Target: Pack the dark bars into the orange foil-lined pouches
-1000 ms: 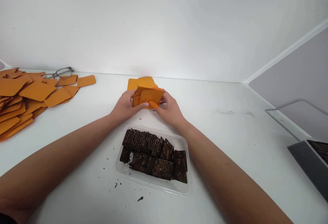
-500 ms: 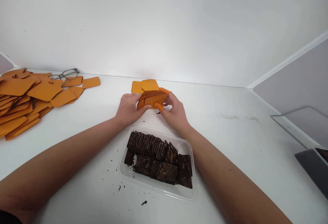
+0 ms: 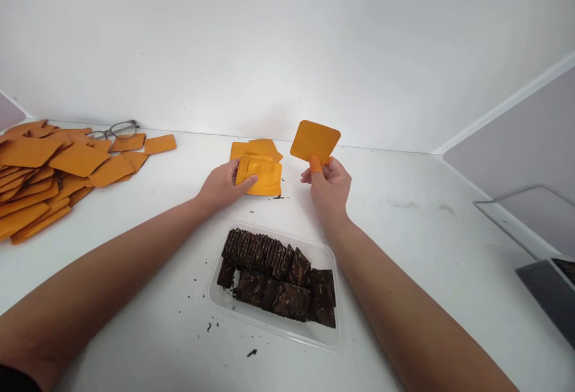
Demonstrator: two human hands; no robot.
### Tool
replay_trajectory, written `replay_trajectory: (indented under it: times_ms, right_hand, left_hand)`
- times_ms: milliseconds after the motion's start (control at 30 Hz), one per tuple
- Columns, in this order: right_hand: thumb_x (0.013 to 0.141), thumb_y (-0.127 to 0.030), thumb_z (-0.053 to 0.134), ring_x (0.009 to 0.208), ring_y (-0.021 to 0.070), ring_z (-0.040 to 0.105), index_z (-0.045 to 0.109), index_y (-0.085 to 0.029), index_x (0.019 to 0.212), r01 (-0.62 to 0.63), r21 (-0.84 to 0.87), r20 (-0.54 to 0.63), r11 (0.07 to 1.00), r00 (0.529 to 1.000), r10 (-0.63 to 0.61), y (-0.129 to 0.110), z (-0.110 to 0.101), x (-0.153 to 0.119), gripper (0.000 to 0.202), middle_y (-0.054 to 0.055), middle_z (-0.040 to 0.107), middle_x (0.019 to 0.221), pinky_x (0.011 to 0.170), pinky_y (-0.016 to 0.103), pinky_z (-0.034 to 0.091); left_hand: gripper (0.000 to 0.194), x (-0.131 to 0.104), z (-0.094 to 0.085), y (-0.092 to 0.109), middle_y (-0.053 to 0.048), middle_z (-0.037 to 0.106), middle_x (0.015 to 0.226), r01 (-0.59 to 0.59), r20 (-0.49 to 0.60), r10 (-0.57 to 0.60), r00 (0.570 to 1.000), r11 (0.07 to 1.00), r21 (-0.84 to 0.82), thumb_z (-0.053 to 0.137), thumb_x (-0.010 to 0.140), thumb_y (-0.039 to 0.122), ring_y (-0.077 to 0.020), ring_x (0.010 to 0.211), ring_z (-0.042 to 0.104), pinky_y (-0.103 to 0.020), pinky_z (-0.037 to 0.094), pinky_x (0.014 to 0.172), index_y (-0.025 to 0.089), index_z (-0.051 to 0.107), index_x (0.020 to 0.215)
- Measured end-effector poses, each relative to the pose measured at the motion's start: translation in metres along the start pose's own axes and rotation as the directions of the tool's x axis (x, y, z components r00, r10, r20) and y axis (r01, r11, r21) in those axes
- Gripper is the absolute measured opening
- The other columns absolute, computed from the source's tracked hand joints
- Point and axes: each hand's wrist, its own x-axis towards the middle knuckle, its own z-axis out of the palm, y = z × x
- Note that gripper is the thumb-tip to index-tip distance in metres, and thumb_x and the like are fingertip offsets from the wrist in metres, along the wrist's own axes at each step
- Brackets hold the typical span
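Note:
My left hand (image 3: pixel 223 185) grips a stack of orange-yellow packets (image 3: pixel 265 178), its thumb lying across the top one. Raised to the right, my right hand (image 3: pixel 331 187) pinches a single orange packet (image 3: pixel 315 140) by its lower edge; orange finger cots (image 3: pixel 315 164) cover its thumb and a finger. More orange-yellow packets (image 3: pixel 264 148) lie flat just behind the stack. Closer to me, a clear plastic container (image 3: pixel 274 332) holds thin dark brown square pieces (image 3: pixel 291 301), some standing in a row and others lying flat.
A large heap of orange packets (image 3: pixel 76 158) spreads over the left side, with eyeglasses (image 3: pixel 122 129) at its back edge. Dark crumbs (image 3: pixel 252 353) dot the white table. A wall rises behind. A dark object with a wire frame (image 3: pixel 545 296) stands at the right edge.
My right hand has moved right and up, drawing one packet away from the stack. The stack in my left hand now tilts flatter, showing its top face.

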Motion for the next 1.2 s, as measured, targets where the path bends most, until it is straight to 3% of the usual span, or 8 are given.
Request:
replay_trajectory:
  times_ms: [233,433,733,833,900,967,1067,1200]
  right_hand:
    - [0.101,-0.044,0.063,0.085,0.0131,0.064,0.064,-0.014,0.111,0.073,-0.025,0.164,0.997,0.984,-0.068,-0.01,0.002,-0.001,0.032,0.004,0.066,0.101,0.077,0.031,0.059]
    - [0.097,-0.041,0.069,0.083,0.0127,0.062,0.064,-0.013,0.094,0.153,0.025,0.448,0.988,0.882,-0.148,-0.035,-0.004,0.004,0.029,0.002,0.065,0.091,0.08,0.031,0.057]
    - [0.08,-0.062,0.08,0.064,0.0098,0.053,0.056,-0.018,0.07,0.1,0.154,0.696,0.983,0.695,-0.18,-0.094,-0.006,-0.009,0.05,-0.002,0.059,0.07,0.064,0.028,0.048]
    - [0.082,-0.059,0.08,0.062,0.009,0.054,0.058,-0.018,0.068,0.093,0.163,0.751,0.982,0.634,-0.184,-0.111,-0.009,-0.015,0.048,-0.002,0.059,0.068,0.061,0.027,0.047]
    - [0.083,-0.058,0.079,0.061,0.008,0.053,0.058,-0.017,0.068,0.099,0.169,0.741,0.981,0.644,-0.193,-0.12,-0.01,-0.019,0.048,-0.003,0.057,0.066,0.06,0.025,0.046]
    - [0.084,-0.062,0.076,0.061,0.0074,0.051,0.058,-0.018,0.068,0.108,0.183,0.701,0.977,0.682,-0.207,-0.126,-0.01,-0.023,0.05,-0.003,0.056,0.067,0.059,0.025,0.045]
    - [0.085,-0.062,0.075,0.068,0.0101,0.056,0.062,-0.019,0.074,0.156,0.14,0.634,0.978,0.744,-0.21,-0.131,-0.009,-0.028,0.046,-0.001,0.061,0.074,0.065,0.027,0.048]
    - [0.086,-0.05,0.077,0.081,0.0155,0.061,0.072,-0.022,0.09,0.336,-0.067,0.544,0.939,0.802,-0.248,-0.128,-0.008,-0.03,0.029,0.002,0.068,0.089,0.073,0.033,0.05]
  left_hand:
    - [0.067,-0.005,-0.003,0.001,-0.022,0.049,0.152,-0.072,-0.236,0.087,0.968,0.995,0.068,0.053,0.096,0.054,-0.0357,0.133,0.052,-0.06,0.04,0.114,0.015,0.041,0.149]
    - [0.072,-0.013,0.002,0.01,-0.014,0.053,0.15,-0.294,-0.176,0.293,0.94,0.956,0.017,0.056,0.096,0.06,-0.0282,0.125,0.057,-0.049,0.047,0.109,0.026,0.034,0.155]
    - [0.092,-0.014,-0.013,0.024,-0.015,0.033,0.165,-0.647,-0.253,0.66,0.707,0.749,0.145,0.067,0.082,0.078,-0.0379,0.156,0.033,-0.055,0.037,0.124,0.032,0.033,0.154]
    - [0.103,-0.019,-0.021,0.039,-0.014,0.036,0.165,-0.719,-0.243,0.721,0.649,0.685,0.114,0.078,0.073,0.076,-0.0398,0.15,0.043,-0.055,0.044,0.118,0.035,0.03,0.155]
    - [0.099,-0.023,-0.024,0.05,-0.012,0.054,0.151,-0.715,-0.199,0.707,0.679,0.698,0.036,0.083,0.073,0.07,-0.0339,0.132,0.061,-0.049,0.054,0.107,0.035,0.033,0.151]
    - [0.077,-0.026,-0.025,0.058,-0.008,0.068,0.127,-0.632,-0.159,0.621,0.768,0.774,-0.033,0.083,0.077,0.062,-0.025,0.107,0.072,-0.04,0.061,0.089,0.031,0.047,0.138]
    - [0.043,-0.027,-0.024,0.064,-0.002,0.07,0.095,-0.453,-0.182,0.428,0.885,0.882,-0.131,0.08,0.084,0.052,-0.0133,0.072,0.067,-0.027,0.056,0.06,0.024,0.058,0.109]
    - [0.039,-0.019,-0.023,0.062,0.002,0.064,0.082,-0.305,-0.189,0.254,0.949,0.895,-0.326,0.073,0.089,0.056,-0.0075,0.055,0.055,-0.022,0.048,0.047,0.023,0.055,0.098]
